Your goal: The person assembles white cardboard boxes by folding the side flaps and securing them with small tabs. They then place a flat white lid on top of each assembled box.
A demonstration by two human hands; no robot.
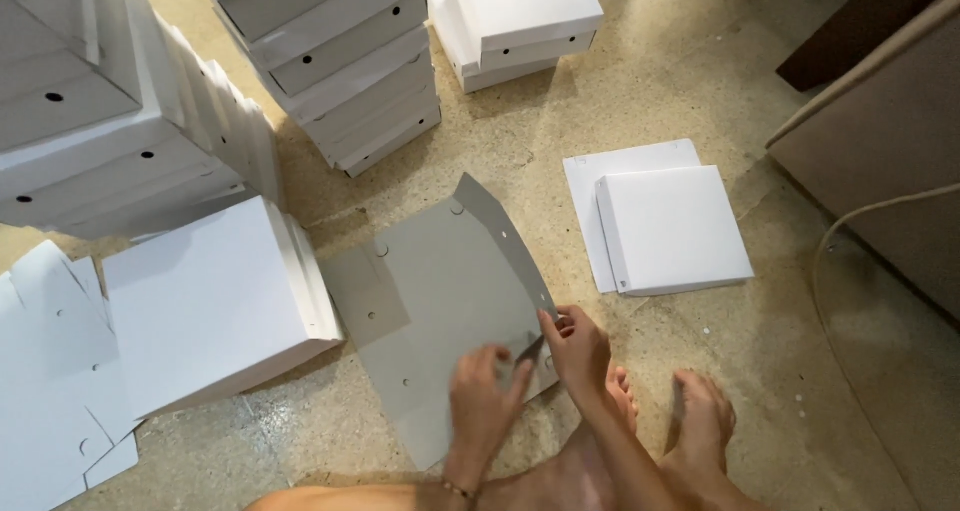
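**A:** So, the grey die-cut cardboard blank [440,301] lies flat on the floor, centre frame. How to fold that side flap clean?

**B:** Right hand [577,349] pinches the raised flap's edge at 4 o'clock; left hand [484,391] presses fingers down on the panel beside it. I'd keep that press right along the crease.

**A:** Finished white box [672,229] sits at 2 o'clock.

Matt grey cardboard sheet [440,291]; smooth white card boxes [210,301] stacked at ten o'clock; speckled, rough-looking stone floor [800,391].
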